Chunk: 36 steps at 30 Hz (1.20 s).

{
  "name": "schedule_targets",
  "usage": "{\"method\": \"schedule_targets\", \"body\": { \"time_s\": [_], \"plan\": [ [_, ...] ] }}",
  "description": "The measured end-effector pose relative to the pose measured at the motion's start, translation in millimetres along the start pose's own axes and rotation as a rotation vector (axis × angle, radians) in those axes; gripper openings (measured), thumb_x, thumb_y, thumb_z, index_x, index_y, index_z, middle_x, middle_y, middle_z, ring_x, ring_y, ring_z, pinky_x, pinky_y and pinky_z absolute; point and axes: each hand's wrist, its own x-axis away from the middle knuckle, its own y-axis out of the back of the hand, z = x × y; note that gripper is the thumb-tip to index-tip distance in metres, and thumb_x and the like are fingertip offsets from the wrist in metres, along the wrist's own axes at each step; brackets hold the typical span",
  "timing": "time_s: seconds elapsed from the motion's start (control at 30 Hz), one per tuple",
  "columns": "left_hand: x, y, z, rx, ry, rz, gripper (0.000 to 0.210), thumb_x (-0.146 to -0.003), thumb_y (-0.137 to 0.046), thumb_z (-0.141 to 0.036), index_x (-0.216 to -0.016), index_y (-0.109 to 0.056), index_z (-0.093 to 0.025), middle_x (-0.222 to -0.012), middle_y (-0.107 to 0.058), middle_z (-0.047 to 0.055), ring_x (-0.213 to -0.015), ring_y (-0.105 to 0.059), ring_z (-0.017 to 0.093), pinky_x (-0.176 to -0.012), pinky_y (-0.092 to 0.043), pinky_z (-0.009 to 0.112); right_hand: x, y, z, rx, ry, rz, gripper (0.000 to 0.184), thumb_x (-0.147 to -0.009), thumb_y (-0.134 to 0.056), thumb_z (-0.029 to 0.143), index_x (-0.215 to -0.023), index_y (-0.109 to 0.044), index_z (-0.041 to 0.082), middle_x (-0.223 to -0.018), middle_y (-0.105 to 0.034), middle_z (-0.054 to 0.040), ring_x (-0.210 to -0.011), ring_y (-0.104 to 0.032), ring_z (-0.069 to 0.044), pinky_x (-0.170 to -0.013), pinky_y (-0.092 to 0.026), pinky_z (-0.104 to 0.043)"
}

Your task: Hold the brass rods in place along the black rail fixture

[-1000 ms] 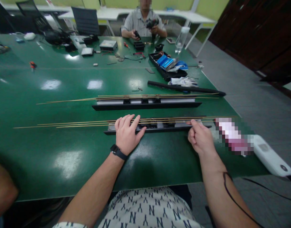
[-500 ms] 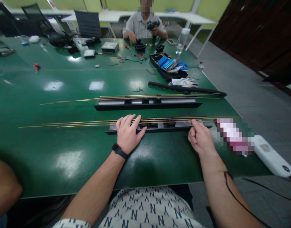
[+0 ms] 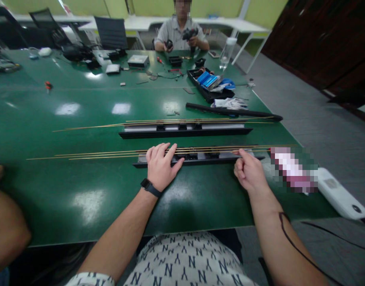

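My left hand [image 3: 161, 167] lies over the left part of a long black and silver rail [image 3: 227, 161], its fingers spread across several thin gold-coloured rods [image 3: 111, 154]. Those rods run lengthwise above the rail and stick out well past its left end. Near the rail's right end, my right hand [image 3: 249, 171] is closed, with thumb and forefinger pinched at one of the thin rods; the exact grip is partly hidden. Black blocks [image 3: 212, 151] sit along the rail between my hands. Farther back lies a second similar rail [image 3: 185, 133], also topped with gold-coloured rods.
Behind the rails are a black tube [image 3: 245, 111], white gloves [image 3: 230, 103] and a black tray [image 3: 200, 87] with blue items. A white device [image 3: 340, 192] lies at the right edge. Across the table, a person [image 3: 182, 35] holds a drill-like tool. Another person's arm [image 3: 9, 226] rests at left.
My hands hold nearly the same places on the rail. The person opposite has raised a small dark object from the table. At left, the other person's forearm reaches farther into view.
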Motion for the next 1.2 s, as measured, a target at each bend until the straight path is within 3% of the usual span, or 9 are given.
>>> {"method": "schedule_targets", "body": {
  "time_s": [0.53, 0.77, 1.2],
  "plan": [
    [0.2, -0.5, 0.2, 0.008, 0.006, -0.006, 0.046, -0.096, -0.064, -0.051, -0.135, -0.068, -0.026, -0.136, -0.068, 0.012, -0.132, -0.056, 0.033, -0.116, -0.032, 0.053, 2.1, -8.3, 0.4, 0.029, -0.045, 0.104, 0.036, -0.081, -0.086, 0.048, -0.089, -0.067, 0.020, -0.044, -0.048, 0.0084, -0.027, -0.030, -0.005, -0.027, -0.022, -0.017],
    [0.7, -0.5, 0.4, 0.013, 0.007, -0.005, 0.046, -0.096, -0.064, -0.050, -0.136, -0.067, -0.027, -0.137, -0.067, 0.012, -0.132, -0.057, 0.032, -0.116, -0.033, 0.052, 1.7, -4.0, 0.7, 0.001, -0.016, 0.058, 0.031, -0.083, -0.083, 0.045, -0.092, -0.069, 0.018, -0.044, -0.048, 0.0087, -0.027, -0.030, -0.005, -0.027, -0.023, -0.017],
    [-0.2, 0.3, -0.2, 0.009, 0.003, -0.002, 0.046, -0.096, -0.065, -0.050, -0.136, -0.067, -0.026, -0.137, -0.068, 0.012, -0.131, -0.056, 0.033, -0.115, -0.034, 0.053, -0.3, -6.8, -1.0, 0.019, -0.023, 0.088, 0.035, -0.081, -0.086, 0.047, -0.090, -0.067, 0.019, -0.044, -0.048, 0.0088, -0.027, -0.031, -0.005, -0.027, -0.024, -0.016]
  ]
}}
